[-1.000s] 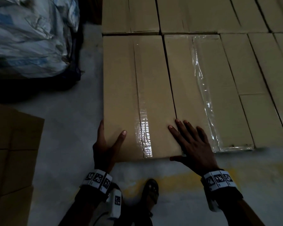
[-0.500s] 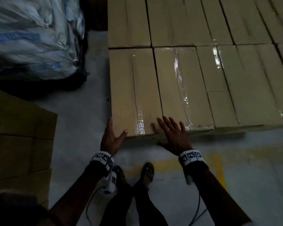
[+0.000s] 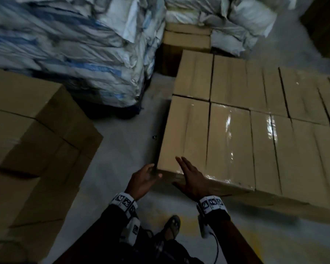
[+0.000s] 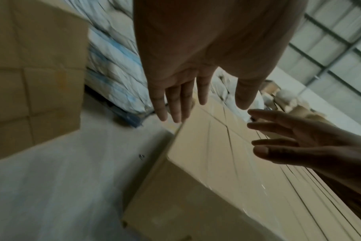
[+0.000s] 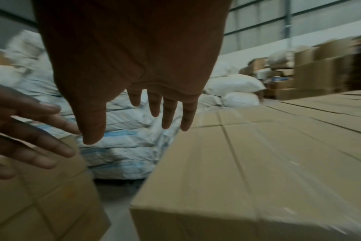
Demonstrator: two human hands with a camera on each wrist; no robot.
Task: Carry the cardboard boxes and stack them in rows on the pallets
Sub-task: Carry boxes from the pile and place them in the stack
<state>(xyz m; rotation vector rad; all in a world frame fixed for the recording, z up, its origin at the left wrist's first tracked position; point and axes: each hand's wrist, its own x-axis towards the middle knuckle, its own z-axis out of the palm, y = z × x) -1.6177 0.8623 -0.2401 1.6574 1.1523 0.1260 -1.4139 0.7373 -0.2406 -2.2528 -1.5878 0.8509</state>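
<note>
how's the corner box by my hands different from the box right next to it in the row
The corner box has a mostly matte top; the neighbouring box is glossy with shiny tape glare. The corner box's left side is exposed to the floor; the neighbouring box sits hemmed in on both sides. Both are tan cardboard, lying flat, tops level.

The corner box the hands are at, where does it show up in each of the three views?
Head: corner box sits centre, leftmost in the near row, hands at its near end.
Left wrist: corner box runs from centre to lower right, beneath the fingers.
Right wrist: corner box fills the lower right.
Shared landmark: white and blue sacks left of the box in all three views.
</note>
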